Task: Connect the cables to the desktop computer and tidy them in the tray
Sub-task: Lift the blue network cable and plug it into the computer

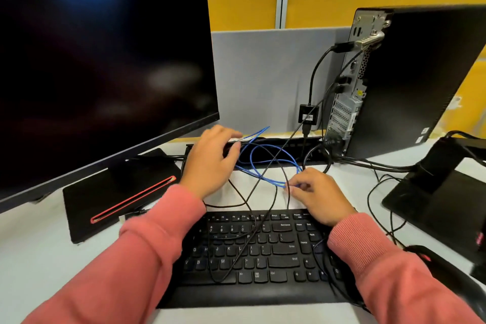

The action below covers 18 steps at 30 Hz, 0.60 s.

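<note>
A person in salmon-pink sleeves works over a white desk (34, 250) holding one black keyboard (263, 252), one dark flat-screen monitor (100, 60) on its black base with a red-edged slot (126, 197), and one black desktop tower (410, 79) turned so its rear ports face the camera. A second black stand (441, 192) sits at the right edge.

One thin blue cable (265, 163) loops between the two hands, above the keyboard and in front of a long black cable tray (294, 143) set at the desk's back edge. The left hand (210, 160) reaches over the tray's left end, fingers curled down, pinching the blue cable near its clear plug. The right hand (319, 194) rests just beyond the keyboard's top row, thumb and forefinger closed on the cable's lower loop, the other fingers loosely bent.

Several thin black cables (249, 229) trail across the keys; how many cannot be counted. Others run from the tower's back, one through a small black adapter box (309, 113) hanging beside it.
</note>
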Available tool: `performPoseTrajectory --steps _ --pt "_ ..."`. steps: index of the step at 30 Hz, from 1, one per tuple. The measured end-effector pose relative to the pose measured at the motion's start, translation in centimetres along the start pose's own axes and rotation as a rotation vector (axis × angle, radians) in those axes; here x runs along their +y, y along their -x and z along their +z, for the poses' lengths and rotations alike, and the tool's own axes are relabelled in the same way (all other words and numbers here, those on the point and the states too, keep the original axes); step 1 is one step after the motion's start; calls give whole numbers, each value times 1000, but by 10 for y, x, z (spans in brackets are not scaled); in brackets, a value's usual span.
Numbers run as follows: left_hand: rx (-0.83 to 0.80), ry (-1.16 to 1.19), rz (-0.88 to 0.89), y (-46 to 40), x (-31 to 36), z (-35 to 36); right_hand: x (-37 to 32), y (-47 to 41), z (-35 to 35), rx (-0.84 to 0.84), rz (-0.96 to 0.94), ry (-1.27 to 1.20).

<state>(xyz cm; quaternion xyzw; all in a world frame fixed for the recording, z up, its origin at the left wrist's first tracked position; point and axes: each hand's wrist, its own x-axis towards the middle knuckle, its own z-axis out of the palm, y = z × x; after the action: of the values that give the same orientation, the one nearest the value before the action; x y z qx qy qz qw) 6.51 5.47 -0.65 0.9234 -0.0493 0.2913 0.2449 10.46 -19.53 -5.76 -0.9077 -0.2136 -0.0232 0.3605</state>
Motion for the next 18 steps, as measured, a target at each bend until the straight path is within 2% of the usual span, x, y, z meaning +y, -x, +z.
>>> performPoseTrajectory --steps 2,5,8,11,13,15,18 --pt "-183 -26 -120 -21 -1 6 1 0 -1 23 11 -47" --pt "-357 106 -216 -36 -3 18 4 1 0 52 29 -74" --pt "-374 185 -248 -39 -10 22 7 0 3 80 55 -109" --pt "-415 125 -220 -41 -17 16 8 -1 6 81 64 -89" --pt "-453 174 -227 -38 -21 12 8 -1 8 81 54 -46" --pt "-413 207 -220 -30 -25 8 9 1 8 81 37 5" --pt "-165 -37 -124 -17 -36 1 9 0 9 47 18 102"
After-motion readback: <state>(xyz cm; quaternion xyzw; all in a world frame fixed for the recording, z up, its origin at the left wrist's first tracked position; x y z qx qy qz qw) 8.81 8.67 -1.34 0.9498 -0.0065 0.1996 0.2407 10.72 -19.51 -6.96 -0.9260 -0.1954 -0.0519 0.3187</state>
